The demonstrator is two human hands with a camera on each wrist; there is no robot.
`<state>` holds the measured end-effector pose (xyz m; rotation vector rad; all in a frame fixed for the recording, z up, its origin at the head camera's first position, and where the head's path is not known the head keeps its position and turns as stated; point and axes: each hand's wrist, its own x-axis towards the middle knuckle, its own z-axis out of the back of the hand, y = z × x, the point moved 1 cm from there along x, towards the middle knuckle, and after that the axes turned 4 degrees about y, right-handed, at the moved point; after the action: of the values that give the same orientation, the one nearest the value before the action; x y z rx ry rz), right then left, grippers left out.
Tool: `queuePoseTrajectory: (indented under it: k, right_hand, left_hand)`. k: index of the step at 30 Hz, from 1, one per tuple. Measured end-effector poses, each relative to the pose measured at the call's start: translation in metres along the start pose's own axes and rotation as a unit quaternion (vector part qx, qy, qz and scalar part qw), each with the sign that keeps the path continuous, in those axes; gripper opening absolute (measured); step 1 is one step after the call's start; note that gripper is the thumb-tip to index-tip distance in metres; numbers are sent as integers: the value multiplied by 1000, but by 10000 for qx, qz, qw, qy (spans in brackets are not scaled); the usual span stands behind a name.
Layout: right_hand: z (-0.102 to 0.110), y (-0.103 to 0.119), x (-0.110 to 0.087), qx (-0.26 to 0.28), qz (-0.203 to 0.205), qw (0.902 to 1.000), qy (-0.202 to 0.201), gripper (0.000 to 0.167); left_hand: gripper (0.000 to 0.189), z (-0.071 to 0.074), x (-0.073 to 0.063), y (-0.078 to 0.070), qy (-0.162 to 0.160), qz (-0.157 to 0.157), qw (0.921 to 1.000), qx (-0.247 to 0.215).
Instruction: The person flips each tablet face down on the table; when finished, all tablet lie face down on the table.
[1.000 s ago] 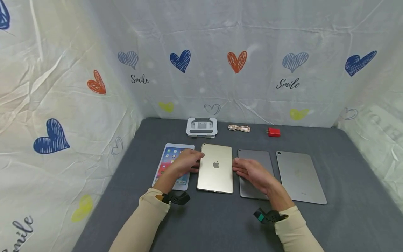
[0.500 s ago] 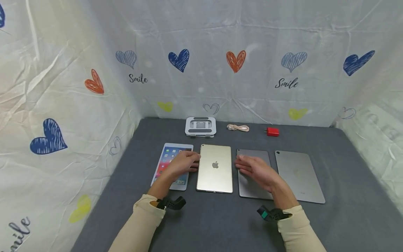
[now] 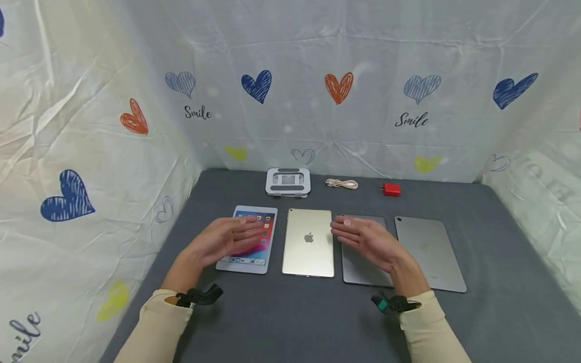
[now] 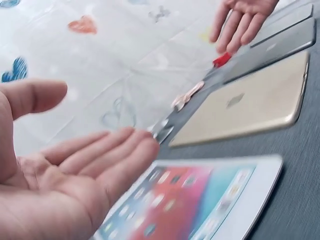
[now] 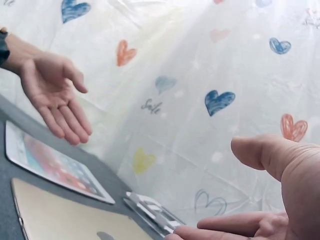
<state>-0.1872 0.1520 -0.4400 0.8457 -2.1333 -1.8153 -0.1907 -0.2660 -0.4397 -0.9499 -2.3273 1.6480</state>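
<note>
My left hand (image 3: pixel 224 242) hovers over a white tablet (image 3: pixel 247 267) whose screen is lit with app icons; its fingers are straight and it holds nothing. In the left wrist view the palm faces up and inward, apart from the glass. A gold tablet (image 3: pixel 308 259) lies back side up between my two hands. My right hand (image 3: pixel 369 242) is held with extended fingers above a dark grey tablet (image 3: pixel 363 267), its fingertips near the gold tablet's right edge. At the far right of the row lies a silver-grey tablet (image 3: pixel 431 252), back side up.
Along the back of the grey tabletop (image 3: pixel 299 322) are a folded silver stand (image 3: pixel 288 189), a coiled pale cable (image 3: pixel 341 184) and a red charger plug (image 3: pixel 391 190). A white curtain (image 3: pixel 290 116) printed with hearts hangs behind and at both sides.
My left hand has let go of the gold tablet's left edge and moved left over the white tablet. The right hand has come off the gold tablet's right edge.
</note>
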Motion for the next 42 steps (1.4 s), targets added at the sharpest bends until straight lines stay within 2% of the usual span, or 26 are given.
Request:
queuePoseTrajectory:
  k: [4,7,10,18,23,27,31,36,42]
  right_hand:
    - [-7,1,9,228,95,9995,221,65]
    - [-13,1,16,317,97,9989,344,63]
    - [-21,1,24,434,44,9983,399,62]
    - [-45,-2,50,748,-226,9964,325,59]
    - [-61,-9,66,755,-472,9952,398,59]
    - [-72,-16,76,1035,-534,9919,512,60]
    - [-80,-22,83,1401,-732,9860,536,63]
    - [-89,-29,90,1593,-983,9813,457,64]
    - [-96,-37,95,1556,-969,9826,315,62]
  left_hand:
    - [58,25,-18,-7,353,-256,9988,227]
    - [56,43,-28,-10,517,-291,9980,203]
    - [55,58,-36,-13,625,-196,9978,13]
    - [49,86,-47,-18,536,113,9979,-349]
    - [48,102,-51,-19,733,205,9962,-414]
    - [48,109,-52,-21,696,292,9962,-443]
    - [47,109,-52,-21,308,546,9976,-300]
    - [57,108,-49,-14,-123,899,9959,-21]
    - [64,108,-46,-10,-225,900,9955,200]
